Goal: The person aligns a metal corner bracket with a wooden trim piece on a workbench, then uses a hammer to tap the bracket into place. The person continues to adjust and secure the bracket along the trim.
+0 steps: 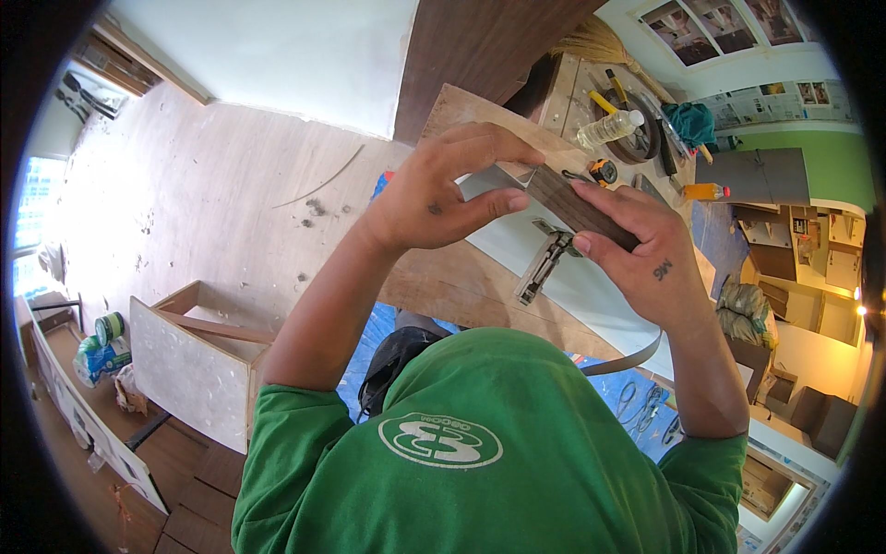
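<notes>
Two hands: I see my left hand (443, 189) and right hand (637, 254) both clamped on a dark wood strip (577, 208), just above picture centre.
Edges: the white panel (600, 286) ends at 3 o'clock; open wooden floor (212, 194) spreads toward 10 o'clock.
Nearby: a metal hinge (544, 263) sits just under the strip; an open box (198, 355) stands at 8 o'clock.
Hidden: my fingers cover the strip's ends; its full length I cannot tell.
Axis: the strip runs from 10 to 4 o'clock.
Clutter: an oil bottle (611, 127) lies at 1 o'clock.
</notes>
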`<state>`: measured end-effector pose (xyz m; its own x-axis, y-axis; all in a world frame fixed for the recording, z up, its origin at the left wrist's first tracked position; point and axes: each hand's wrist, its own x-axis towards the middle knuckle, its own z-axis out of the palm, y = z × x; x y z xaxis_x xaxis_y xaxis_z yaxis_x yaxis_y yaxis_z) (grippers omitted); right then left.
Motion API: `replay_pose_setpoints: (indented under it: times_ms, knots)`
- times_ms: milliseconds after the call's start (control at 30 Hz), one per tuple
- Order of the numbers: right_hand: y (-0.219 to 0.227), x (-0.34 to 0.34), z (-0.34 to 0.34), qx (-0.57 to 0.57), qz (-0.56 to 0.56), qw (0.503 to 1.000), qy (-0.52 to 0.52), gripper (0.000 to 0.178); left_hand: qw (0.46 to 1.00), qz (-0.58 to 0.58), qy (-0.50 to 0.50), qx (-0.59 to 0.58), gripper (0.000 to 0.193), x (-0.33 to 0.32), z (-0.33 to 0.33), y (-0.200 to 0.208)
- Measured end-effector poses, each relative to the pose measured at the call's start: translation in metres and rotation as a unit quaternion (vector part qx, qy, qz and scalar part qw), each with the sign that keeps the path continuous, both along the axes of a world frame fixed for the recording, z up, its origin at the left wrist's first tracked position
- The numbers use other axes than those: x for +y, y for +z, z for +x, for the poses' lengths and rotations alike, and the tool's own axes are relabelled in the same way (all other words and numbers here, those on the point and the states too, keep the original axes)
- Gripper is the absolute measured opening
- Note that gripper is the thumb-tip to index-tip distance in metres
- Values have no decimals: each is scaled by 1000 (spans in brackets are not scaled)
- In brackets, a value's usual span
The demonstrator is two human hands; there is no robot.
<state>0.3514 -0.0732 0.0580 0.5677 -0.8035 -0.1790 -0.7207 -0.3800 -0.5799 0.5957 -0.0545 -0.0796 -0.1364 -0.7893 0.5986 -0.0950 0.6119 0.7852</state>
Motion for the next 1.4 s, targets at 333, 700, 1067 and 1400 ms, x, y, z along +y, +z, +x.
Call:
replay_pose_setpoints:
  times_ms: [333,700,1067,1400]
  knots:
    - [-7,-2,-4,-16,-11,1000,2,53,1000,5,14,6,34,-1,-5,-1]
    - [-8,0,-3,-12,-4,1000,-10,54,1000,13,8,14,36,-1,-4,-3]
    - [-4,2,2,-18,6,1000,-17,53,997,25,34,71,33,4,-16,-3]
    - [-2,1,2,7,-6,1000,11,50,997,23,63,26,27,9,-20,-1]
